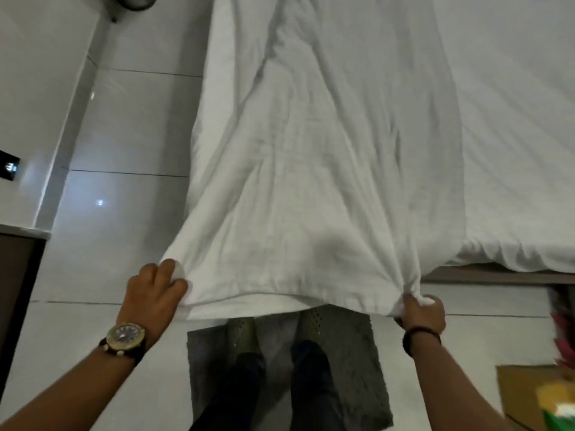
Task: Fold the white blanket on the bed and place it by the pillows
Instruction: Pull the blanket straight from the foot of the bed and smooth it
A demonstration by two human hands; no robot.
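White blanket [298, 169] is stretched from the bed [513, 150] out past its foot edge, over the tiled floor [124, 135]. Near left corner is gripped by the left hand [155, 290], watch [126, 337] on that wrist. Near right corner is bunched in the clenched right hand [420, 312]. Grey mat [367, 368] is seen underfoot.

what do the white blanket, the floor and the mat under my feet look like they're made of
White blanket: soft woven cloth, likely cotton; it creases and bunches where gripped. Floor: glossy tile, probably ceramic; grout lines and light reflections show. Mat: grey, matte, fuzzy-looking fabric; the fibre is unclear.
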